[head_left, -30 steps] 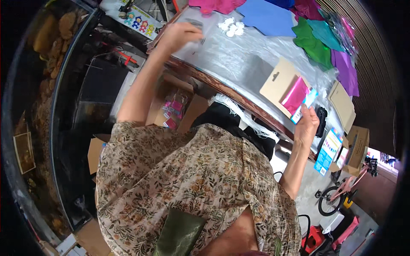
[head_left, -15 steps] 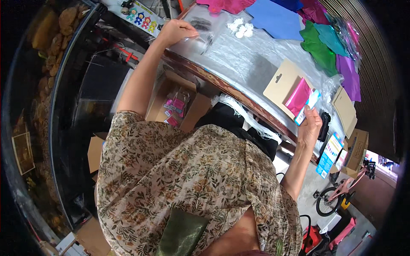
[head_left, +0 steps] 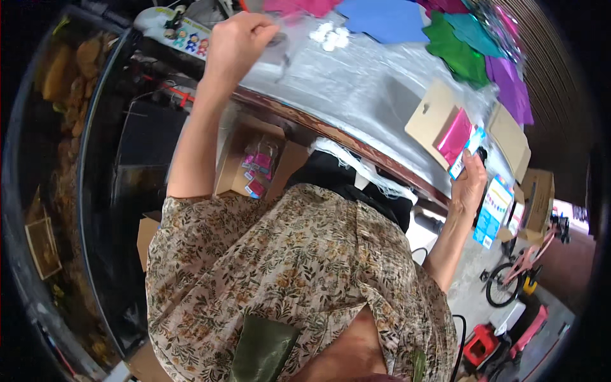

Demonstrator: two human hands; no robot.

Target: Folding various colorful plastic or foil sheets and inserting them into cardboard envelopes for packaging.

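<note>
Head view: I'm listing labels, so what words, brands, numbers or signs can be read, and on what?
Pink packet in the right hand: label too small to read.
Blue-and-white card: print, barcode too small to read.
Pink packs in the box: tags too small.
White board: lettering blurred.

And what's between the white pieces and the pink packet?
In the head view, from the white pieces toward the pink packet: a stretch of plastic-covered table, then part of the tan card.
</note>
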